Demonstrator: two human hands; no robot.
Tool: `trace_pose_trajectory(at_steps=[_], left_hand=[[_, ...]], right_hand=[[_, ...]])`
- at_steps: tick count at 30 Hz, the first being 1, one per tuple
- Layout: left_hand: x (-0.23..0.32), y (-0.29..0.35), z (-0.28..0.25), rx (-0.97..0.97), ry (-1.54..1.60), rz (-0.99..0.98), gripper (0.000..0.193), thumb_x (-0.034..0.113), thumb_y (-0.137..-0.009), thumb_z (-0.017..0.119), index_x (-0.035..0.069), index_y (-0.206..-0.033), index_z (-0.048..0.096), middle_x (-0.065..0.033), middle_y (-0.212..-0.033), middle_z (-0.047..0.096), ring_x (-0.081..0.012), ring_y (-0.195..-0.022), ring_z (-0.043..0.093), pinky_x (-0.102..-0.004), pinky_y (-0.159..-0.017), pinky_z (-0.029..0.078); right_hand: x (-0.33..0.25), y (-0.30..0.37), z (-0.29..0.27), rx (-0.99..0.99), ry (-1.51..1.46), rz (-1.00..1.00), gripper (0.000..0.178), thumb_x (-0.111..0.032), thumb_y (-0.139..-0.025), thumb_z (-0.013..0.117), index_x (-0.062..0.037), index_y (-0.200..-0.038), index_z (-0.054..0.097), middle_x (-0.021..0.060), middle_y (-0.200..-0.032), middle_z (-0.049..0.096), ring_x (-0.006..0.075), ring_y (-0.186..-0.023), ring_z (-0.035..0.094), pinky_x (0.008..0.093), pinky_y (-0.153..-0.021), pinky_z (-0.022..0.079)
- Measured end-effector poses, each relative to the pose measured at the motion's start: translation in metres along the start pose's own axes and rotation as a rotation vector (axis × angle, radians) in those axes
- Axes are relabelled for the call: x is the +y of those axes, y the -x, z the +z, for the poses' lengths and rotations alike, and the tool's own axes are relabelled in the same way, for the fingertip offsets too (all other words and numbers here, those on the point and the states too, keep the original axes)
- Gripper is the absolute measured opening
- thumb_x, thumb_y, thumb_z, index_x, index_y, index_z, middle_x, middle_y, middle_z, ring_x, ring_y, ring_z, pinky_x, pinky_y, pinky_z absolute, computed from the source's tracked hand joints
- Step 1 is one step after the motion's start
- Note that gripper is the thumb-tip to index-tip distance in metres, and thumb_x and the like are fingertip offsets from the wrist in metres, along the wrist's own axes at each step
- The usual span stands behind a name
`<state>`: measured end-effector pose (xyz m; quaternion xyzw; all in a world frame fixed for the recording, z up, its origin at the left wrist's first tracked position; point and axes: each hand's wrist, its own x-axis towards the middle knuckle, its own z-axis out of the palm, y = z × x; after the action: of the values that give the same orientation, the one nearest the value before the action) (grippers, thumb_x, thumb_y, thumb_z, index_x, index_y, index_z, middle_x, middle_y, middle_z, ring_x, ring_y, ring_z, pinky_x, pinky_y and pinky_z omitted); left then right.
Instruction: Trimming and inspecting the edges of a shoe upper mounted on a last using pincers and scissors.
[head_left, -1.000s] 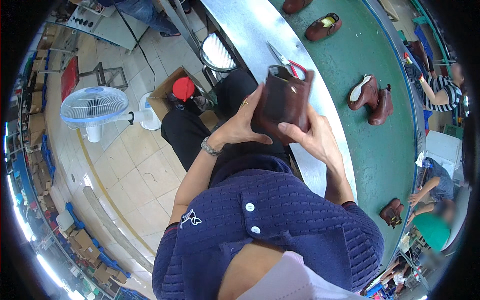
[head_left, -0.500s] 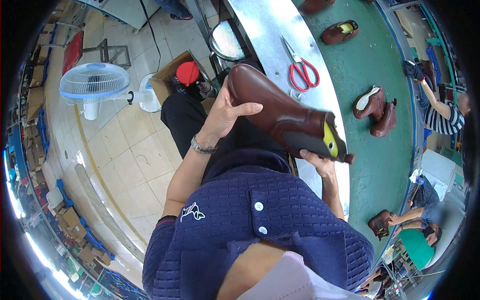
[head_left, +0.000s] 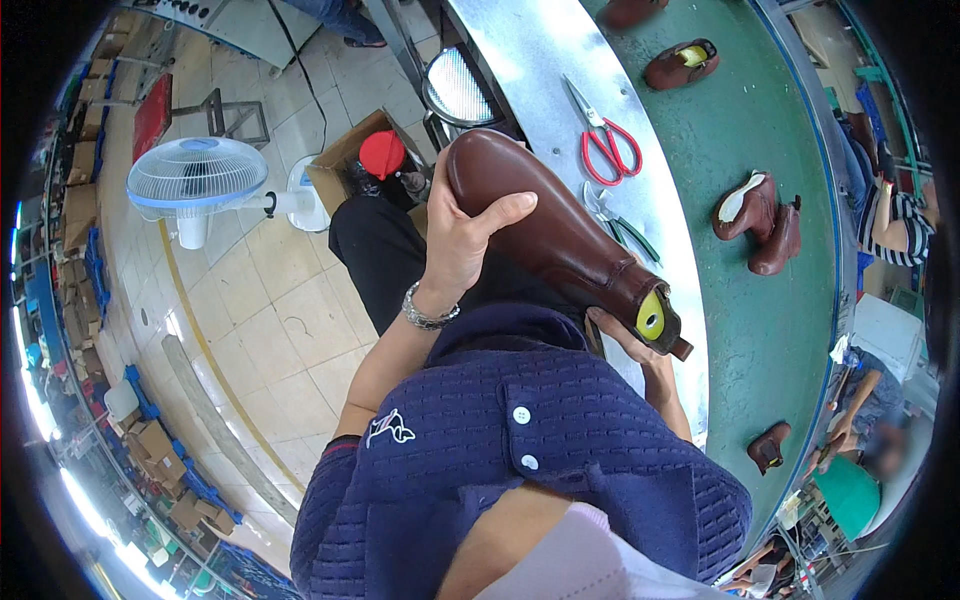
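Note:
A brown leather ankle boot (head_left: 545,215) is held over my lap, its toe to the upper left and its top opening to the lower right. My left hand (head_left: 462,238) grips the toe end, with the thumb lying over the vamp. Around the shaft from below closes my right hand (head_left: 628,342); its fingers are partly hidden behind the boot. Yellow-green lining with a dark-centred round spot shows in the opening. Beside the boot, on the metal bench top, lie red-handled scissors (head_left: 612,155) and green-handled pliers (head_left: 622,225), partly hidden by the boot.
The metal bench (head_left: 545,60) borders a green conveyor belt (head_left: 740,330) bearing several brown boots (head_left: 775,240). Left of my knee stands a box (head_left: 325,175) holding a red-topped container (head_left: 382,155). A fan (head_left: 197,178) stands farther left. Co-workers sit across the belt.
Both hands have rolled the boot, so its dark side panel has turned away and its upper faces me. The pliers have come into view. Across the belt, a co-worker's hands have left a boot.

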<state>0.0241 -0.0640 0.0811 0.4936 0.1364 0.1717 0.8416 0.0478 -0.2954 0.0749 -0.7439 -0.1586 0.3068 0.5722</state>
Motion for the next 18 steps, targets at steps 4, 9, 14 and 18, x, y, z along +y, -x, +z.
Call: trace_pose_trajectory(at_steps=[4,9,14,18], left_hand=[[-0.017,-0.011,0.000,0.063,0.001,-0.029,0.045,0.005,-0.071,0.072,0.002,-0.109,0.048,-0.0058,-0.098,0.058,-0.0124,-0.087,0.056,-0.0267,-0.082,0.045],[-0.066,-0.027,-0.022,-0.094,-0.343,-0.126,0.045,0.026,-0.085,0.061,-0.002,-0.115,0.045,-0.0122,-0.109,0.056,-0.0188,-0.099,0.054,-0.0300,-0.088,0.042],[-0.102,-0.011,-0.030,-0.486,-1.202,0.037,0.067,0.040,-0.083,0.057,0.001,-0.133,0.032,-0.0258,-0.138,0.026,-0.0387,-0.130,0.022,-0.0464,-0.104,0.023],[-0.125,0.011,-0.051,-0.677,-1.575,0.198,0.070,0.027,-0.070,0.069,0.011,-0.131,0.039,-0.0201,-0.146,0.009,-0.0394,-0.134,0.008,-0.0567,-0.101,0.023]], right_hand=[[0.000,0.000,-0.001,0.032,0.052,-0.056,0.072,-0.013,-0.065,0.075,-0.0032,-0.128,0.042,0.0131,-0.125,0.051,0.0237,-0.114,0.049,0.0340,-0.099,0.036],[-0.008,-0.001,0.001,0.520,-0.315,-0.019,0.043,-0.007,-0.066,0.074,0.0034,-0.104,0.056,0.0097,-0.100,0.059,0.0173,-0.088,0.057,0.0291,-0.079,0.046],[-0.007,-0.012,-0.050,0.853,0.122,-0.146,0.035,-0.014,-0.066,0.075,0.0033,-0.092,0.059,0.0050,-0.076,0.063,0.0101,-0.068,0.055,0.0263,-0.067,0.046],[-0.020,-0.026,-0.090,1.045,0.517,-0.173,0.037,-0.020,-0.064,0.075,0.0002,-0.091,0.059,0.0095,-0.069,0.062,0.0133,-0.061,0.057,0.0286,-0.063,0.046]])
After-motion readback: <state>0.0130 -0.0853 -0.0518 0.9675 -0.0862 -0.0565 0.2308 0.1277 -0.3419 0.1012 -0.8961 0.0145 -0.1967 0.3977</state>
